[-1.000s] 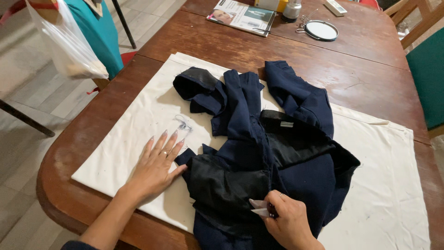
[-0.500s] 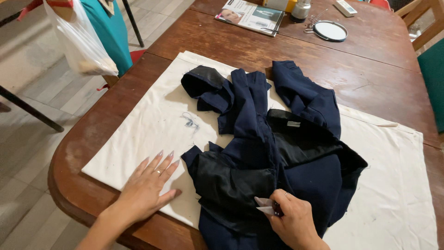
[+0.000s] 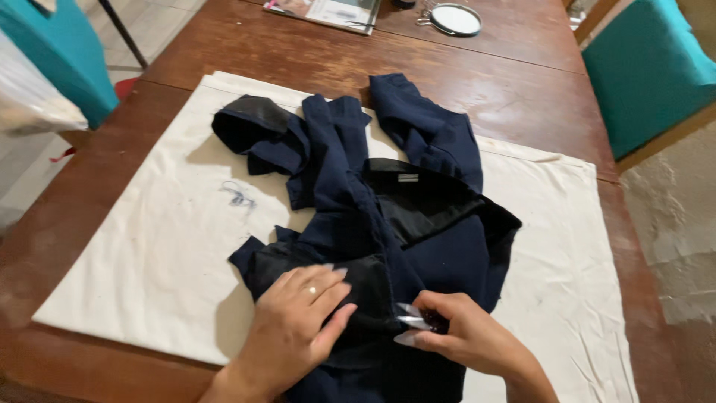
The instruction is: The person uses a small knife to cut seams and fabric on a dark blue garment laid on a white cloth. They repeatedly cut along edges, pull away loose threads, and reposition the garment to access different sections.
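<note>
Cloth, off-white and rectangular point(image 3: 149, 246), is spread flat beneath both hands over the round brown wooden table point(image 3: 82, 209), seemingly as a clean work surface; a small tangle of blue thread point(image 3: 239, 195) is seen on it beyond the left hand. The crumpled navy-blue fabric garment with black lining point(image 3: 388, 216) is laid on this cloth directly under and ahead of the hands, its sleeves bunched away from the person and its lining turned outward, probably so that an inner seam is exposed.

The left hand point(image 3: 294, 321) is laid flat, palm down, on the black lining at the near edge of the garment, fingers extended and slightly spread; nothing is gripped, the fabric is merely pressed, apparently to keep it taut and steady. A ring is worn on one finger.

Just to its right, the right hand point(image 3: 466, 336) is curled closed, and a fold of the dark fabric is pinched between thumb and fingertips; whether a small tool is also held cannot be told.

Far beyond the hands, an open magazine point(image 3: 328, 11) and a round mirror point(image 3: 455, 19) are set at the table's far edge, and a teal chair point(image 3: 649, 67) is placed off to the right.
</note>
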